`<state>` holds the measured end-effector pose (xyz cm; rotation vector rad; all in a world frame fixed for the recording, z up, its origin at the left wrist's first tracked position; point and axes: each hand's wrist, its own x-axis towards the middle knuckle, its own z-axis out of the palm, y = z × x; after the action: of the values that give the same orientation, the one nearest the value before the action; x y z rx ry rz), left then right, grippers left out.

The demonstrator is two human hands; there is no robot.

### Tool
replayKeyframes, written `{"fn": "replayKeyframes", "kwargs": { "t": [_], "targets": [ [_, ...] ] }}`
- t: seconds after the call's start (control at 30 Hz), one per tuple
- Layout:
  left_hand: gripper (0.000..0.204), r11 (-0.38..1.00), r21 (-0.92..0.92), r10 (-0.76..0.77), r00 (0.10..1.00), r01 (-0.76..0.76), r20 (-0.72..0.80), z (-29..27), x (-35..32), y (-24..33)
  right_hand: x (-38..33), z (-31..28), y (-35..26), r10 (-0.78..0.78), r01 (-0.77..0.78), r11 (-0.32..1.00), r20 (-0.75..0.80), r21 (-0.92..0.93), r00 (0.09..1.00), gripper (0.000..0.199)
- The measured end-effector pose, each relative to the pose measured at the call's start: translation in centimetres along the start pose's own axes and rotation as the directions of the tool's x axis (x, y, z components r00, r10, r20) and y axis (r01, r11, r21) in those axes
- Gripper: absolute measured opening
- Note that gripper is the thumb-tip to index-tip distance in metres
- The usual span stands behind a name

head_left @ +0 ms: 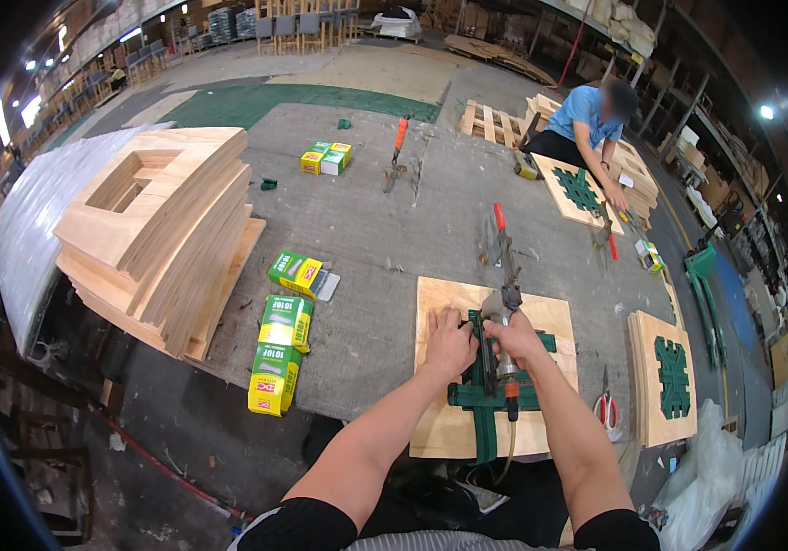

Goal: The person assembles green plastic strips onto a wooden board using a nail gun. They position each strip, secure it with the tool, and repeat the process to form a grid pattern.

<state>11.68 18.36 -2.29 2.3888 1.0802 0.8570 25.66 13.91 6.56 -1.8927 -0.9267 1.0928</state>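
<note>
My right hand [519, 341] grips an air staple gun [507, 302], whose hose runs down from its orange-ended fitting. The tool stands over green webbing straps [486, 397] that cross on a square plywood panel [433, 432]. On the panel, just left of the tool, my left hand [450, 345] lies with its fingers stretched on the wood and its thumb beside the strap and the tool. The panel's middle and the tool's nose are partly hidden by my hands.
Stacked plywood frames [169, 234] rise at the left. Green-and-yellow boxes [284, 321] stand along the table's left side. Red-handled scissors [606, 410] and a webbed panel [674, 376] are at right. Across the table, a person in blue [586, 119] works over another panel [559, 193].
</note>
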Motion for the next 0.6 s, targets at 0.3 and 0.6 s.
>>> {"fn": "replayKeyframes", "kwargs": {
  "t": [0.3,0.6],
  "targets": [
    [0.033,1.0,-0.02,0.0,0.999,-0.001,-0.046,0.1,0.0,-0.1,0.3,-1.0,0.4,-0.009,0.009,1.0,-0.026,-0.012,1.0,0.033],
    [0.032,0.999,0.006,0.038,0.994,-0.037,-0.098,0.1,0.5,-0.4,-0.1,-5.8,1.9,0.121,-0.133,0.962,0.065,0.237,0.991,0.031]
  ]
}}
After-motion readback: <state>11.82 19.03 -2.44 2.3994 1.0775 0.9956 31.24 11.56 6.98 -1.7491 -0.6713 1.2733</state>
